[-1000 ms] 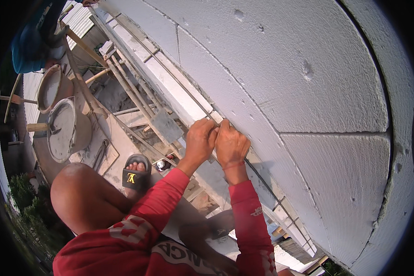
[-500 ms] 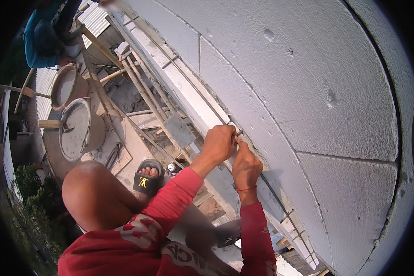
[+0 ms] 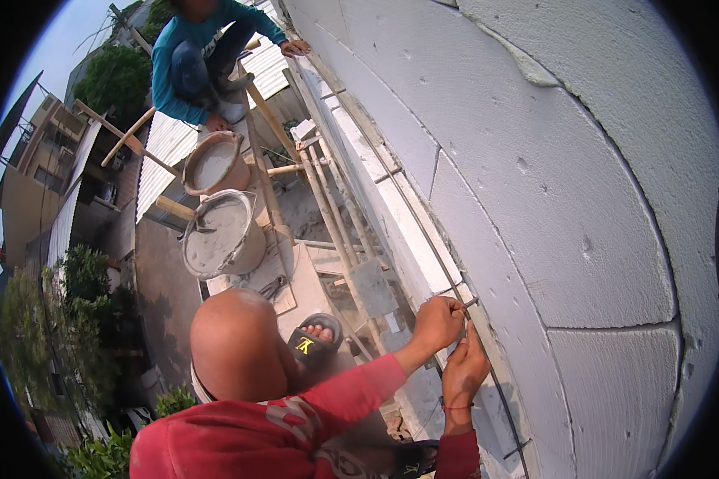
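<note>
A long thin steel bar (image 3: 499, 393) runs along the top of a narrow block ledge (image 3: 436, 270), beside the white block wall. Short crosspieces (image 3: 389, 173) lie across the bar at intervals. My left hand (image 3: 438, 323) is closed round the bar at one crossing, where the end of a crosspiece (image 3: 472, 302) sticks out past the fingers. Just below it, my right hand (image 3: 465, 371) is closed in a pinch against the same spot. Whatever lies between its fingertips is too small and covered to make out.
A wall of large white blocks (image 3: 487, 215) rises on the right. Two buckets of grey mortar (image 3: 257, 239) (image 3: 192, 169) stand on the plank platform (image 3: 302, 279), near wooden scaffold poles (image 3: 327, 207). Farther off, a person in a teal shirt (image 3: 168, 72) crouches with one hand on the ledge.
The view has swung, so everything sits farther right and lower, and more of the crouching person and the houses shows. Both my hands stay together at the bar crossing.
</note>
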`<state>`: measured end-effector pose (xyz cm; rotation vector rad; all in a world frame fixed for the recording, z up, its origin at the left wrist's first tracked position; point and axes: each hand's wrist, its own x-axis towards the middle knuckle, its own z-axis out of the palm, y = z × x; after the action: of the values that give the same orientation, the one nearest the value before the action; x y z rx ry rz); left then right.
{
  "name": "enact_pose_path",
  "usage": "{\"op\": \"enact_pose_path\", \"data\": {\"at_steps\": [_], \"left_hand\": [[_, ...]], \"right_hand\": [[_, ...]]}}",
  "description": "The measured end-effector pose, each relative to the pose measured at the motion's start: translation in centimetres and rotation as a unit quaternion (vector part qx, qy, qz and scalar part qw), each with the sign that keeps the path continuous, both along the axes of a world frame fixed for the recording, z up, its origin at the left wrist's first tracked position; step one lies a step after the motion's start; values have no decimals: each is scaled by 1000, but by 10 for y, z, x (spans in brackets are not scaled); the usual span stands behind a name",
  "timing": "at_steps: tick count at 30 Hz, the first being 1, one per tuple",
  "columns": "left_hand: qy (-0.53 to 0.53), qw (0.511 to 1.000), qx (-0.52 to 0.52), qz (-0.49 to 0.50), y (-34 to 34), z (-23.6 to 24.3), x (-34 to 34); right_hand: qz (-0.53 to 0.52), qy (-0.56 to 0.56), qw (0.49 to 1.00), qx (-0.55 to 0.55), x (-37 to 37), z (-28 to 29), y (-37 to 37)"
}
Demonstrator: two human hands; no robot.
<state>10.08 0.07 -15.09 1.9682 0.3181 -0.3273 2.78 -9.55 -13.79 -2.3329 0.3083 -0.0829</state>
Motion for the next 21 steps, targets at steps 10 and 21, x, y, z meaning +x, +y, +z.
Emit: {"op": "enact_pose_path", "data": {"at_steps": [10,21], "left_hand": [[96,927,-331,150,-6,-14,-16],[-123,938,181,-267,1,15,26]], "right_hand": [[-9,-21,1000,9,-8,-11,-1],[-111,132,879,444,12,-2,16]]}}
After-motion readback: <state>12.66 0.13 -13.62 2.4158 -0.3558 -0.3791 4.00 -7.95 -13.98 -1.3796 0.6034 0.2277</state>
